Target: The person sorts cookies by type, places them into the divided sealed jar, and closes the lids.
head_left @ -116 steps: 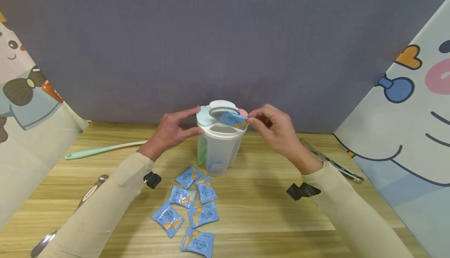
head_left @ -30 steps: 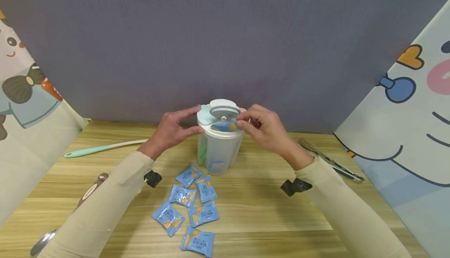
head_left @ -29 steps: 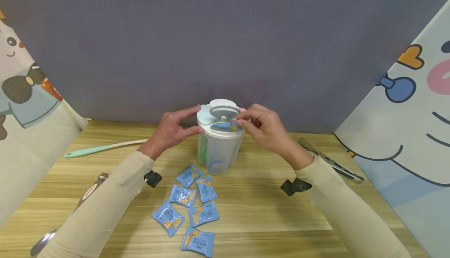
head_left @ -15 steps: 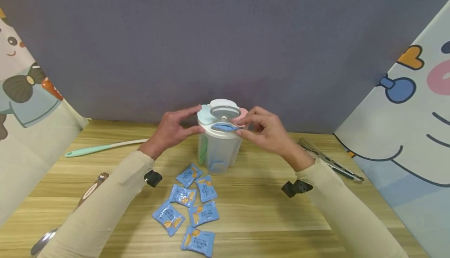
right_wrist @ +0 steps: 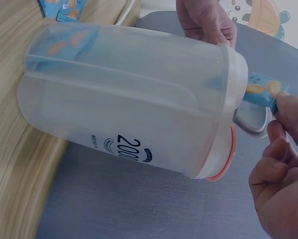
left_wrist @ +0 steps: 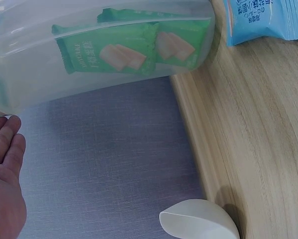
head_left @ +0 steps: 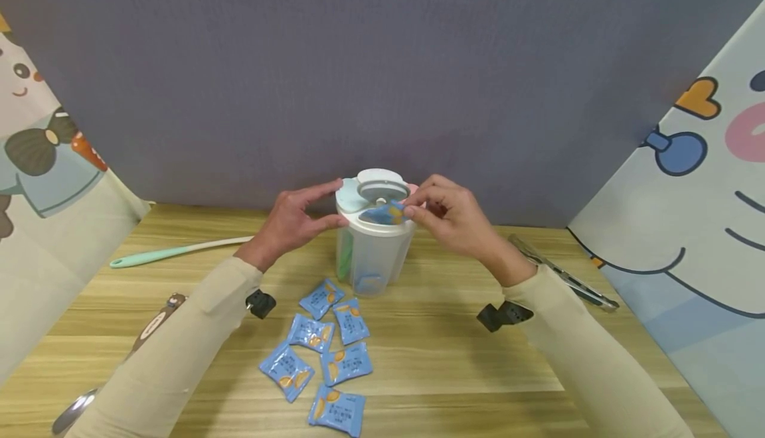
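Observation:
A clear plastic storage container (head_left: 382,252) stands upright, its divided lid having pale blue, white and pink flaps. The white flap (head_left: 380,178) is raised above its opening. Between thumb and fingertips, my right hand (head_left: 451,216) pinches a blue snack packet (head_left: 385,213), which sits partly in that opening; its lower part is hidden. My left hand (head_left: 289,224) touches the lid's left side with extended thumb and fingers. Green packets (left_wrist: 109,52) show through the wall in the left wrist view. A blue packet (right_wrist: 64,47) lies at the container's bottom in the right wrist view.
Several blue packets (head_left: 311,333) lie on the wooden table before the container. At left are a mint-handled utensil (head_left: 149,259) and a bear-handled spoon (head_left: 157,322), partly behind the sleeve. Metal tongs (head_left: 574,282) lie at right. A grey panel (head_left: 382,79) stands behind.
My right hand has moved left and brought the packet from above the lid into the opening. It sat lower half a second ago; more of it shows now. The left hand stays put.

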Tool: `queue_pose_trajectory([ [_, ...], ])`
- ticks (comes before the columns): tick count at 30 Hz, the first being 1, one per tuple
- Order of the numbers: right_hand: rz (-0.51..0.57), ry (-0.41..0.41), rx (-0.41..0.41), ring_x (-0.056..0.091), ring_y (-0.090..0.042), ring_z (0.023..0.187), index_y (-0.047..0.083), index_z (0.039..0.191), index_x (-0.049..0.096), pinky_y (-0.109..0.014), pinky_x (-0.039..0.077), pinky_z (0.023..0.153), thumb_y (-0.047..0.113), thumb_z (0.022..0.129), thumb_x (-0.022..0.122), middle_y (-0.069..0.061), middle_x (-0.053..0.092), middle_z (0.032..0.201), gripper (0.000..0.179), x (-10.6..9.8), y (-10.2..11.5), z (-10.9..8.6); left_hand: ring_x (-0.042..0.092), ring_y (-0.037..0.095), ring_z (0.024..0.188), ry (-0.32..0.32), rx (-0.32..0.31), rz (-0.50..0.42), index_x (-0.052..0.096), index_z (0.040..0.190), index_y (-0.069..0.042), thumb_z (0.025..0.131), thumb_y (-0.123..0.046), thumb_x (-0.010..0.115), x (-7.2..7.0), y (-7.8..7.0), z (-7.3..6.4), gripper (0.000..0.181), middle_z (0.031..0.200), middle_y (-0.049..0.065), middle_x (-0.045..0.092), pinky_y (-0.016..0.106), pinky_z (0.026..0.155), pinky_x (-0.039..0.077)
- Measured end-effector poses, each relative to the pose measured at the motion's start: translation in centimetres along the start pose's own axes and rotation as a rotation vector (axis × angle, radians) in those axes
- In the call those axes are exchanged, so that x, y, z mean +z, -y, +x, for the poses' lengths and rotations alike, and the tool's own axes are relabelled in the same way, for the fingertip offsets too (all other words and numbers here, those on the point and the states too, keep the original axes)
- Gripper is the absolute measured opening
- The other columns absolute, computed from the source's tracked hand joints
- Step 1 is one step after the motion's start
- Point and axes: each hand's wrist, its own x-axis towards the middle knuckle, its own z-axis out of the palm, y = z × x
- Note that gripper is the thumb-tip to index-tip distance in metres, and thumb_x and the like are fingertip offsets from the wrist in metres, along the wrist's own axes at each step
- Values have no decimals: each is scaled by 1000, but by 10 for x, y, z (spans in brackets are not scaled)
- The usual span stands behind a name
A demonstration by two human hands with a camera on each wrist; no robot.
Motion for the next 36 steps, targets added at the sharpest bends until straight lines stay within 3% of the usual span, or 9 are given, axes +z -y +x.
queue_pose_trajectory([
  [5,13,-21,36,39,-16,56,-7,83,69,-23,32,47,-14,79,68,-9,55,78,8,2,-19,-4,57,26,113,5,-5,-8,60,127,-4,69,-17,85,1,0,0,64,125,10,59,41,92,46],
  [9,-25,-113,47,41,-14,58,-5,87,70,-22,33,48,-8,81,70,-8,58,82,6,3,-31,-8,57,26,113,7,-12,-9,60,127,-4,69,-17,85,1,0,0,64,125,10,59,41,92,46],
  [14,-71,-232,120,46,-15,64,-9,92,69,-22,37,51,-10,84,66,-16,61,84,9,4,-18,-6,56,26,113,9,-17,-8,60,127,-5,69,-19,85,1,-1,0,65,125,10,59,41,92,47],
  [18,-19,-243,231,52,-13,72,-11,96,68,-23,43,55,-6,88,63,-20,64,92,11,7,-13,-4,57,26,113,3,-18,-9,60,127,-5,69,-19,85,1,0,0,65,124,9,59,41,92,47],
  [22,49,-260,282,51,-9,75,-12,95,68,-21,42,56,-5,88,63,-21,64,93,11,12,-18,-4,57,26,113,0,-16,-7,60,127,-5,69,-19,85,1,0,0,65,124,9,60,40,92,47],
  [36,84,-255,282,50,-9,70,-13,91,68,-20,40,55,-8,86,64,-23,64,90,8,18,-19,-6,58,27,111,-10,0,3,60,126,-4,69,-17,85,2,1,0,64,123,10,60,40,92,47],
])
